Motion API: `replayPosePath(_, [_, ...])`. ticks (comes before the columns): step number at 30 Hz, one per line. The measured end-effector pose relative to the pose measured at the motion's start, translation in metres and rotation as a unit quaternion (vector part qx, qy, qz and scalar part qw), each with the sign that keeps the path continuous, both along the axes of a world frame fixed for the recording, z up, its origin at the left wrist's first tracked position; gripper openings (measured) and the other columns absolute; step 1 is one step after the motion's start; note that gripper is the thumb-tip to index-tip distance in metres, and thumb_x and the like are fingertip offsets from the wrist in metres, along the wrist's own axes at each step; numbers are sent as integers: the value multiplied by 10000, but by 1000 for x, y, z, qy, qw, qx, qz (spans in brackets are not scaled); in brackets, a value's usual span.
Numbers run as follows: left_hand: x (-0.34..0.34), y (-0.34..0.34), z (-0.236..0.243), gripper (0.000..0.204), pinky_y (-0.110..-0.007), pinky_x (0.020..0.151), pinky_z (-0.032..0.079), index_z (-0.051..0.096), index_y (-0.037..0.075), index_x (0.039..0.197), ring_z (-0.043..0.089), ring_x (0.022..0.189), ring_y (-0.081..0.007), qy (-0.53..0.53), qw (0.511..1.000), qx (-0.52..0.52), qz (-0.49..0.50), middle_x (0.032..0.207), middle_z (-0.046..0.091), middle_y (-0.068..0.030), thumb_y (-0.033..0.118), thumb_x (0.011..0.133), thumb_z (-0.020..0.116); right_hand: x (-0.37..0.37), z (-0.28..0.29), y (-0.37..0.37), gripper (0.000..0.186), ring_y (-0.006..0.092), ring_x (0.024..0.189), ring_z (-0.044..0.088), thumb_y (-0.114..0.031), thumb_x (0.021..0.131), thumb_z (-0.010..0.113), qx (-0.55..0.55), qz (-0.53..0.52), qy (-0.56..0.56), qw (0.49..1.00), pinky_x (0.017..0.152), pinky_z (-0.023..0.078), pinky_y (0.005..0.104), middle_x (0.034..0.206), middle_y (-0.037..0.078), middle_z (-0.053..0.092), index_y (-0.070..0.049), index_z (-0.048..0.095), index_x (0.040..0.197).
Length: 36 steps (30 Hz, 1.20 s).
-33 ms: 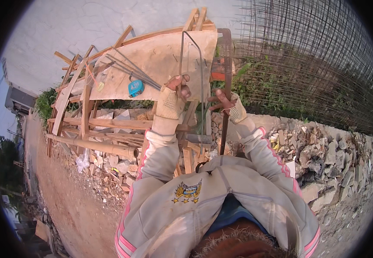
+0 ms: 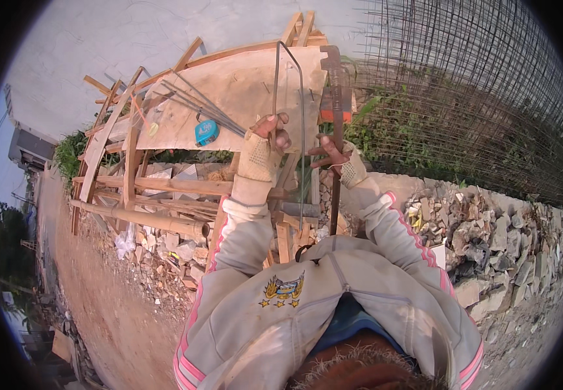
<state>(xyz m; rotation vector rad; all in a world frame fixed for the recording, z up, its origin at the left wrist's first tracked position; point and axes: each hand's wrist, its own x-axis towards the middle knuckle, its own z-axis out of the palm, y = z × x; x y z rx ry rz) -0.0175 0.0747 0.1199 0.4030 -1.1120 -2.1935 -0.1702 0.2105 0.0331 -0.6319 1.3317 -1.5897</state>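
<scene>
In my left hand (image 2: 265, 144), wearing a pale fingerless glove, is a bent steel rod (image 2: 300, 78), held between curled fingers over the board's front edge. The rod forms a long narrow bend rising over the plywood board (image 2: 229, 81). My right hand (image 2: 336, 159), also gloved, has its fingers spread beside the rod, against or just in front of an upright brown metal bar (image 2: 335, 208); exact contact is hard to tell. A turquoise tape measure (image 2: 206, 132) and several straight rods (image 2: 206, 104) lie on the board, left of my hands. An orange object (image 2: 330, 112) is partly hidden behind the bar.
Timber pieces (image 2: 128, 169) and a bamboo pole (image 2: 138, 218) make a rough stand beneath and left of the board. Broken rubble (image 2: 496, 240) lies along a low wall at right. Wire mesh panels (image 2: 483, 78) stand over plants. A dirt path (image 2: 86, 273) runs at left.
My right hand has shifted slightly left and its fingers are more stretched out. The bent rod has tilted and moved slightly; my left hand still grips it.
</scene>
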Motion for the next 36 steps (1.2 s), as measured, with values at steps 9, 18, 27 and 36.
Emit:
replayPosePath(9, [9,3,-27,334,-252,631,434,644,24,1074,537,663,-101,-17,995,-57,79,822,617,-22,345,994,600,-10,6,-35,479,129,520,569,-407,934,687,-78,29,28,996,419,389,252,693,39,598,-6,598,1182])
replayPosePath(18, [-45,46,-80,224,-257,613,513,570,-13,1136,645,704,-126,-136,977,-112,117,798,645,-56,161,995,571,-124,26,-7,392,96,425,446,-295,932,707,9,4,75,997,406,342,272,585,-2,508,19,585,1133])
replayPosePath(27, [-91,65,-78,254,-279,614,508,648,-37,993,616,661,-138,-242,966,-85,37,802,630,-61,214,960,641,-234,27,-32,300,73,363,403,-215,928,697,106,169,224,954,345,286,255,569,-6,509,18,595,1087])
replayPosePath(36, [-84,19,-51,303,-299,633,475,684,3,1017,615,698,-150,-422,801,-299,302,757,644,-48,293,928,680,-267,-15,-88,269,102,427,485,-215,885,743,110,273,64,954,328,382,250,684,33,561,2,607,969])
